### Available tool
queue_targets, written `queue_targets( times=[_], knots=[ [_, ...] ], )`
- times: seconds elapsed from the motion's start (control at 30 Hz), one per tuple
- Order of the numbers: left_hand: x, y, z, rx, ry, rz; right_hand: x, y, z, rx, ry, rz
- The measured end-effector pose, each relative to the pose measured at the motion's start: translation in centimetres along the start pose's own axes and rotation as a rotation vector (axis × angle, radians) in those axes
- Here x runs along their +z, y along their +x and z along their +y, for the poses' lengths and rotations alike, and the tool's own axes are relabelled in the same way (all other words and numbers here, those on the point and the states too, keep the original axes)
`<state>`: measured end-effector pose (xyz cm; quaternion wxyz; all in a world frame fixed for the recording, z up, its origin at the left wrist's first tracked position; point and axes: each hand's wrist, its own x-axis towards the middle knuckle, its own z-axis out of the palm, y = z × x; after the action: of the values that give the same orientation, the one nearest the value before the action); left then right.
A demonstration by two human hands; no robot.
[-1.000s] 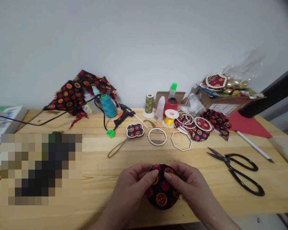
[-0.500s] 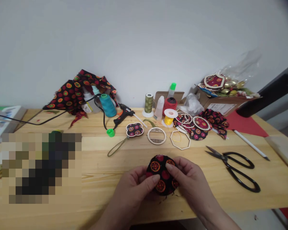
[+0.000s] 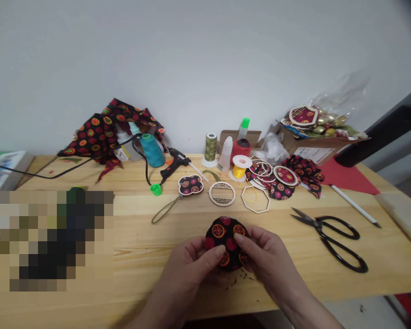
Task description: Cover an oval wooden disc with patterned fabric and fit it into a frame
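Patterned disc (image 3: 229, 241); in 2 hands (image 3: 193, 262) (image 3: 266, 251)

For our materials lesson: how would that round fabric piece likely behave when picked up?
The round fabric piece seems fairly stiff, spanning flat between the left hand and the right hand; its cloth face probably isn't slippery.

The hands (image 3: 188, 265) and forearms (image 3: 301, 297) are bare, the thumbnails (image 3: 221, 251) short and plain.

Open scissors (image 3: 317, 225) lie on a table (image 3: 137, 274) near a pen (image 3: 354, 205). Behind, a glue gun (image 3: 174, 166) rests between a teal spool (image 3: 153, 151) and an olive spool (image 3: 211, 148); at right, gold baubles (image 3: 329, 119) top a box (image 3: 324, 147) beside a red sheet (image 3: 356, 180).
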<state>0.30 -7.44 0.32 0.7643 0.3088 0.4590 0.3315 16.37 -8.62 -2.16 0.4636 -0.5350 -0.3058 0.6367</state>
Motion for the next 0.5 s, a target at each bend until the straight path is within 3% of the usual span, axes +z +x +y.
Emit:
queue_targets(
  times=[0.33,0.5],
  knots=[
    [-0.8,0.82,0.27,0.072,-0.019,0.114,0.4,-0.23,-0.18,0.006,-0.028,-0.03],
    [-0.51,0.54,-0.08,0.007,-0.057,0.024,0.4,0.08,-0.16,-0.033,-0.005,0.034]
  ],
)
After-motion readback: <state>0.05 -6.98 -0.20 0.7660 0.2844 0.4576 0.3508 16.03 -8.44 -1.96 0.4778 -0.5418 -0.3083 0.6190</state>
